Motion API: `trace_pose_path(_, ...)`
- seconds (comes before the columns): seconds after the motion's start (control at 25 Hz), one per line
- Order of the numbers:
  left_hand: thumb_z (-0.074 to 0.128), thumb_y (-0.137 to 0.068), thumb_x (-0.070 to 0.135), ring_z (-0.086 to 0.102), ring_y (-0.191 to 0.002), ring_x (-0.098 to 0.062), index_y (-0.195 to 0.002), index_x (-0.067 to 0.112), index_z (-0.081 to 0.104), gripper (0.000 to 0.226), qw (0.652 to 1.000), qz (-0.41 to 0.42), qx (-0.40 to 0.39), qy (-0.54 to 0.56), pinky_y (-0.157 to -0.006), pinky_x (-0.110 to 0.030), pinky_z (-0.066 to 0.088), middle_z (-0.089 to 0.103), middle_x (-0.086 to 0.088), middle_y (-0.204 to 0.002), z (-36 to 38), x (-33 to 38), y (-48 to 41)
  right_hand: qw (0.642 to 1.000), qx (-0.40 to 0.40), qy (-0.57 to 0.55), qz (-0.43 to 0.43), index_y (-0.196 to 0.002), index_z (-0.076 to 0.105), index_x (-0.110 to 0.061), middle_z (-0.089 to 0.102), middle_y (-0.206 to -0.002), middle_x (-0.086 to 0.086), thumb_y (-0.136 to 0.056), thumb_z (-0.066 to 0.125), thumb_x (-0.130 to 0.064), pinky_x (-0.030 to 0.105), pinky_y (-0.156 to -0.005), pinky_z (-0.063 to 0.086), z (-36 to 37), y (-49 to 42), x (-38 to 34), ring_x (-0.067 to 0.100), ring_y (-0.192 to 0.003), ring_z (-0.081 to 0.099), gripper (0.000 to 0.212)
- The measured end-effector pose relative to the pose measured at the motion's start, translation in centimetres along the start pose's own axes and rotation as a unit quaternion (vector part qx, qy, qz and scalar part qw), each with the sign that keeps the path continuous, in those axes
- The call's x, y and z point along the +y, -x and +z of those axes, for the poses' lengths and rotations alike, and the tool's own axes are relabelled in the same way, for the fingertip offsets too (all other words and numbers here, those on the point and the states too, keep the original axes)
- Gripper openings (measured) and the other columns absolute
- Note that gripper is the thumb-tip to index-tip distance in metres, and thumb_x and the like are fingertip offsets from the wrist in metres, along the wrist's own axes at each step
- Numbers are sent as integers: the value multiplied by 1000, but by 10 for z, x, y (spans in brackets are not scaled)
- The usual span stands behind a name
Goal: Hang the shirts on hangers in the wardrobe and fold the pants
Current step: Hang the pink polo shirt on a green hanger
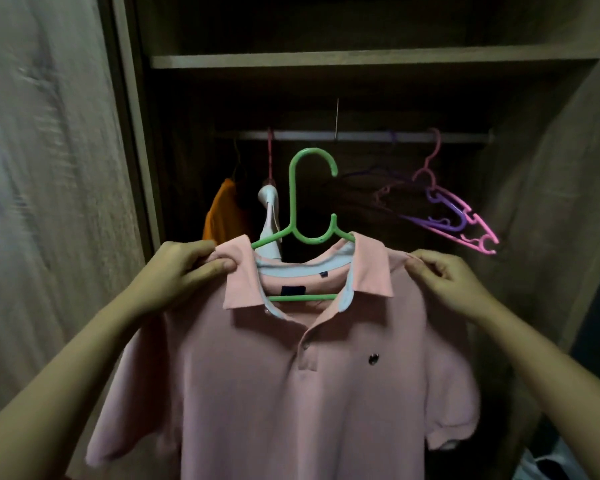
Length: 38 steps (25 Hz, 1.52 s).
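Holding a pink polo shirt (291, 375) up before the open wardrobe (361, 60), with it already dressed onto a green hanger (293, 188). Pinching the shirt's shoulder beside the collar with the left grip (184, 268), thumb and curled fingers closing on the cloth. Pinching the opposite shoulder the same way with the right grip (444, 282). Carrying the hanger's hook free in the air, below and in front of the rail (361, 136), not yet hooking it on.

Judging this shirt as nearly done, lacking only the hooking, probably into the gap at mid-rail. Counting two garments as hung toward the rail's left end: an orange shirt (222, 216) and a white garment (269, 216). Noting a bunch of bare pink and purple hangers (458, 216) toward the right end, perhaps awaiting more shirts. Seeing no pants anywhere in view, so being unable to tell how the folding is going.
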<state>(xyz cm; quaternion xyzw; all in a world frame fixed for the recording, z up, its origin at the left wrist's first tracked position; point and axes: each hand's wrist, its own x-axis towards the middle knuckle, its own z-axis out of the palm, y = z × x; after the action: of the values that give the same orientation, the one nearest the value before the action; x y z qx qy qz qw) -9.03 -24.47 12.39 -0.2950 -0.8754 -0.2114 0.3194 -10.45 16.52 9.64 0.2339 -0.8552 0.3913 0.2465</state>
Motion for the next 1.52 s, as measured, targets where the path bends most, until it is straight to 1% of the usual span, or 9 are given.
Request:
trace_pose_path(0.12, 45, -78, 60, 45, -51, -2, -65, 38, 48, 25, 1000, -15, 3, 21, -49, -14, 31, 52, 17, -62, -5, -1, 4, 998, -40, 32, 29, -86, 64, -39, 67, -91, -28, -88, 52, -41, 14, -79, 42, -14, 3, 1, -13, -84, 58, 12)
trace_pose_path(0.24, 47, -77, 61, 44, -51, -3, -65, 30, 44, 33, 1000, -20, 14, 13, -49, -15, 30, 50, 12, -63, 1, -3, 8, 992, -99, 78, 18, -96, 61, -47, 66, -98, -31, -83, 55, -54, 9, -85, 43, -16, 0, -7, -14, -97, 58, 16)
trace_pose_path(0.44, 51, -73, 65, 51, -59, -7, -68, 23, 56, 42, 999, -24, 14, 27, -52, -16, 35, 57, 3, -78, -7, -1, 3, 996, -58, 64, -16, -81, 62, -39, 65, -74, -11, -79, 46, -52, 41, -68, 48, 1, -15, -15, 8, -69, 55, 21)
trace_pose_path(0.68, 60, -64, 73, 58, -67, -3, -81, 16, 68, 60, 978, -79, -96, 168, -60, -21, 45, 65, -1, -78, -9, -10, 12, 997, -26, 65, 19, -72, 56, -35, 62, -69, -28, -92, 52, -17, 10, -58, 39, -15, -21, -26, -8, -60, 55, 28)
trace_pose_path(0.88, 60, -67, 60, 46, -58, -4, -68, 14, 55, 46, 973, -122, 3, 198, -52, -25, 37, 53, 1, -60, 12, 4, 15, 981, 51, 174, 66, -122, 50, -42, 61, -119, -14, -84, 55, -27, 58, -106, 29, -10, -30, -36, 14, -117, 54, 42)
trace_pose_path(1.0, 59, -70, 57, 48, -54, -3, -66, 17, 52, 40, 979, -142, 49, 137, -49, -18, 35, 57, 4, -63, 27, 28, 17, 981, 162, 100, 21, -115, 54, -23, 64, -99, -2, -82, 53, -12, 43, -91, 46, 15, -27, -60, 14, -92, 62, 35)
trace_pose_path(1.08, 58, -73, 50, 47, -53, -6, -59, 17, 43, 38, 983, -146, 81, 81, -47, -16, 31, 53, 6, -59, 37, 50, 14, 993, 25, 5, 116, -110, 51, -22, 65, -91, -4, -89, 55, -30, 32, -81, 49, 47, -28, -86, 8, -80, 63, 23)
trace_pose_path(1.32, 48, -90, 49, 59, -87, -39, -79, 25, 39, 27, 969, -221, 56, -95, -60, -36, 34, 64, -11, -86, 68, 119, -20, 939, 50, -183, 286, -95, 64, -14, 64, -102, 12, -72, 50, -63, 46, -98, 46, 91, -77, -108, 28, -107, 60, 56)
trace_pose_path(1.52, 30, -88, 65, 62, -85, -19, -81, 26, 61, 51, 961, -256, 20, 105, -73, -35, 46, 66, 5, -79, 57, 135, -48, 925, 109, -240, 275, -106, 48, -18, 59, -88, 6, -65, 60, -61, 36, -90, 50, 84, -109, -93, 19, -82, 61, 61)
